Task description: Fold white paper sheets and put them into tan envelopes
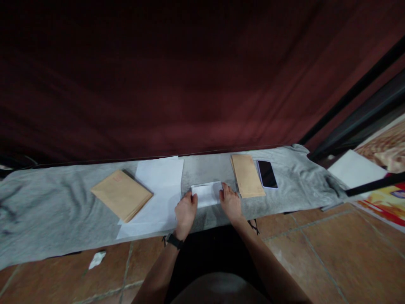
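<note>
A folded sheet of white paper [207,195] lies in front of me on the grey cloth [209,166], its layers showing along the far edge. My left hand [186,211] grips its left end, thumb on top and fingers curled at the side. At the right end my right hand [230,202] pinches the paper in the same way. Close to my right hand is a small stack of brown envelopes [249,175]. Left of my left hand, large white sheets [161,181] lie flat, partly covered by a thicker stack of brown envelopes [122,195].
A phone [267,174] with a dark screen lies right of the smaller envelope stack. Behind the narrow cloth-covered surface hangs a dark red curtain [196,105]. Dark metal bars [357,93] stand at the right. A crumpled white scrap [97,259] is on the tiled floor [316,245].
</note>
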{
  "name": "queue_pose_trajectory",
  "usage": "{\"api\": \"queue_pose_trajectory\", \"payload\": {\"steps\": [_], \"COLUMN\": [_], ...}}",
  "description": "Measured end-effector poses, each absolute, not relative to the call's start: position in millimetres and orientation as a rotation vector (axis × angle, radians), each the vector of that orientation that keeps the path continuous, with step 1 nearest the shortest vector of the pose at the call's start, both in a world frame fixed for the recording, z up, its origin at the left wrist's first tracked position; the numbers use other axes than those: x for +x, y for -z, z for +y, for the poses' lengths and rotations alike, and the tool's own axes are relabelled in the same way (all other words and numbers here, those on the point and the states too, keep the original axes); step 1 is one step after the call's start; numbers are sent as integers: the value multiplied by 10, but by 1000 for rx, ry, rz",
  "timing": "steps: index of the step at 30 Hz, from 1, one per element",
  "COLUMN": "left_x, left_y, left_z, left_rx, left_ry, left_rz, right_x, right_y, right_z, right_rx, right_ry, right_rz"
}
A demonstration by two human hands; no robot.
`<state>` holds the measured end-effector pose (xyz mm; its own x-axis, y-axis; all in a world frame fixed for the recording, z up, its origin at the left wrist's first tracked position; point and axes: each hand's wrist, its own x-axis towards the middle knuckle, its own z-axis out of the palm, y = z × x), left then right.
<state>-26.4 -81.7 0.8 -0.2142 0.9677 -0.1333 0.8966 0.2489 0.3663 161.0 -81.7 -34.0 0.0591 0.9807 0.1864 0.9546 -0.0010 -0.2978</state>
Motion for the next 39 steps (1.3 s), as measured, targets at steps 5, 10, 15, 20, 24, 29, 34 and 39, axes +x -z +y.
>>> {"api": "queue_pose_trajectory", "payload": {"steps": [5,10,15,20,24,29,34,39], "left_x": [-241,-218,-206,-203,-229,-202,94,213], "left_y": [25,36,37,74,109,60,126,365], "left_z": [-764,-748,-739,-738,-754,-821,-921,-962], "left_rx": [1746,1792,1829,1797,1717,1766,1984,2038], "left_ry": [-204,-207,-177,-238,-555,-700,-898,-898], "left_rz": [2246,2268,2255,2238,2187,2108,1605,1593], "right_x": [1592,1587,1543,1448,1409,1394,1411,1437], "right_y": [349,346,342,425,507,527,540,568], "right_z": [-757,-726,-792,-917,-951,-944,-960,-961], "right_rx": [-2035,-2002,-1911,-1744,-1769,-1766,-1758,-1749], "right_ry": [-86,-59,-41,-67,-50,-10,-3,37], "right_rz": [-1961,-1954,-1959,-2108,-2114,-2119,-2178,-2197]}}
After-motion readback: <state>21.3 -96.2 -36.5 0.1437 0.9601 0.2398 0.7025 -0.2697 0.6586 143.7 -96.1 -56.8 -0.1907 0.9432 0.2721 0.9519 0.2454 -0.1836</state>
